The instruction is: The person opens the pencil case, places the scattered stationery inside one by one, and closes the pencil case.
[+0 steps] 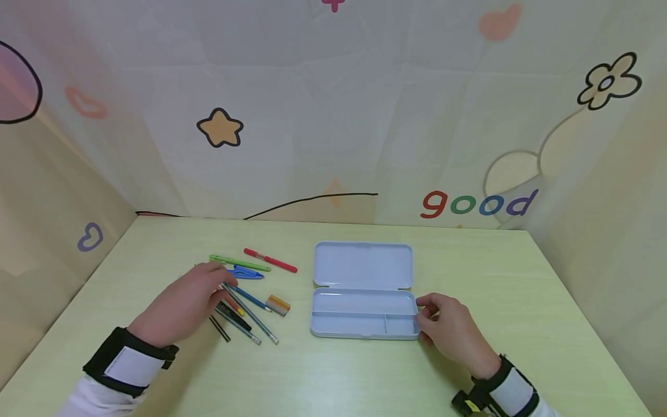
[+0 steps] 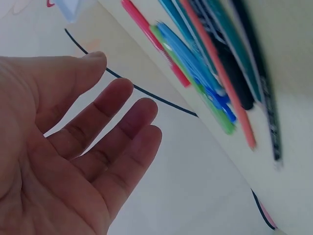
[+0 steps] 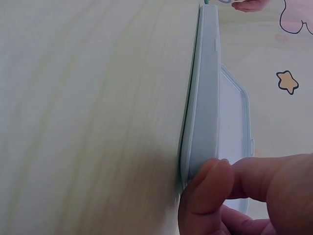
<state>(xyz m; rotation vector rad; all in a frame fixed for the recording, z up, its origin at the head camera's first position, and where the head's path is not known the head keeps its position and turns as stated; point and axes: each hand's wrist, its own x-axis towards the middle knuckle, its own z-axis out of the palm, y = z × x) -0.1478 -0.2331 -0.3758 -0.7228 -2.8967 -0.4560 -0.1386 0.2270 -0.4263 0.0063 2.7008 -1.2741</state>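
Pencil case [image 1: 359, 301], one: pale blue, glossy, rounded corners, lid hinged fully back; base divided into three compartments, one long above, one long and one short below. Location: middle of the surface [image 1: 339, 376], right of the loose pens.
Red pen [image 1: 271, 260], one. Green pen [image 1: 239, 263], one. Orange-and-grey block [image 1: 278, 305], one. Orange pencil [image 1: 234, 304], one. Blue and dark pens overlap; exact count not readable.
Hands, two: left hand [image 1: 187, 298] above the pens, fingers parted, relaxed; right hand [image 1: 450, 324] pinching the case's right edge.
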